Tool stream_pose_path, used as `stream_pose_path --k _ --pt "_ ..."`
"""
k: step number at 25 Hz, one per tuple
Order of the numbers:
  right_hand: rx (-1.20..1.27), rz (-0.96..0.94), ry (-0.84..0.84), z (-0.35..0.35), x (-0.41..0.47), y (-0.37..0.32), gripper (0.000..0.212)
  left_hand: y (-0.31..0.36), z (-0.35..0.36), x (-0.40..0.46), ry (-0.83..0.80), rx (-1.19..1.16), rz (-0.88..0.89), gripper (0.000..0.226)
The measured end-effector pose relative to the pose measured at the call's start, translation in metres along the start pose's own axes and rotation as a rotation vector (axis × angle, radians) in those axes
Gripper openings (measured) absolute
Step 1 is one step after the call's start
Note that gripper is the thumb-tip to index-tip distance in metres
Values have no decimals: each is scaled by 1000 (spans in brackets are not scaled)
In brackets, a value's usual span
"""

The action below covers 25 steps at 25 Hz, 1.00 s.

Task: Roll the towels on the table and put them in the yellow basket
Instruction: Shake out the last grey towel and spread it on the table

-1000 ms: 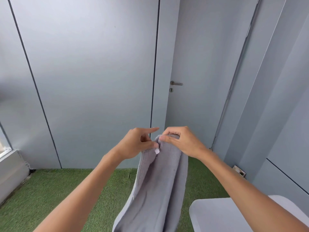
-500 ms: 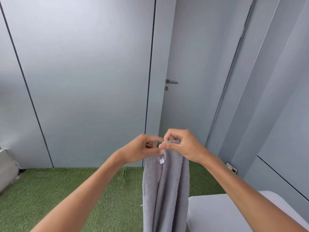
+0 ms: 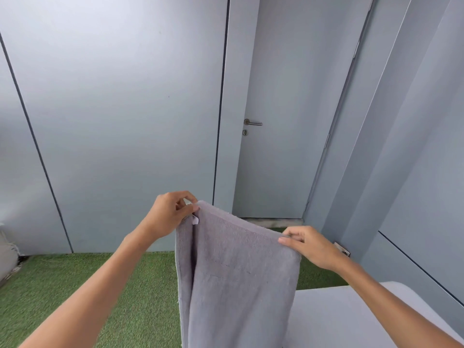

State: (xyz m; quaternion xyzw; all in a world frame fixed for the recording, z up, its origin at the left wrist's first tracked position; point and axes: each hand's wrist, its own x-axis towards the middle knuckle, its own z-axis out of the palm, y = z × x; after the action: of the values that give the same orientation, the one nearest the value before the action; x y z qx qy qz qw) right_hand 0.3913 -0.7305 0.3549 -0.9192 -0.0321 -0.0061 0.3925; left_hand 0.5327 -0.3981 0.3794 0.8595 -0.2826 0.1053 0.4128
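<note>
A grey towel [image 3: 238,277] hangs in the air in front of me, its top edge stretched between both hands and its lower part running out of the bottom of the view. My left hand [image 3: 170,214] pinches the upper left corner, where a small white label shows. My right hand [image 3: 308,244] pinches the top edge at the right, lower than the left hand. The yellow basket is not in view.
A white table [image 3: 351,320] fills the lower right corner. Green artificial grass [image 3: 75,285] covers the floor. Grey wall panels and a door with a metal handle [image 3: 252,123] stand ahead. A grey object [image 3: 6,257] sits at the far left.
My hands, which held the towel's top bunched together, have moved apart. The right hand slid right and down along the edge, spreading the towel wide.
</note>
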Motion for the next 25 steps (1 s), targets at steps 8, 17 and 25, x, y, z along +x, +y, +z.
stream_pose_path --k 8,17,25 --pt "-422 -322 83 18 25 -80 26 42 66 -36 -491 -320 91 27" --pt "-237 46 -206 22 -4 -10 12 21 48 -33 -251 -222 -13 9" --pt "-334 244 115 17 3 41 13 -2 106 -37 -356 -24 -109 9"
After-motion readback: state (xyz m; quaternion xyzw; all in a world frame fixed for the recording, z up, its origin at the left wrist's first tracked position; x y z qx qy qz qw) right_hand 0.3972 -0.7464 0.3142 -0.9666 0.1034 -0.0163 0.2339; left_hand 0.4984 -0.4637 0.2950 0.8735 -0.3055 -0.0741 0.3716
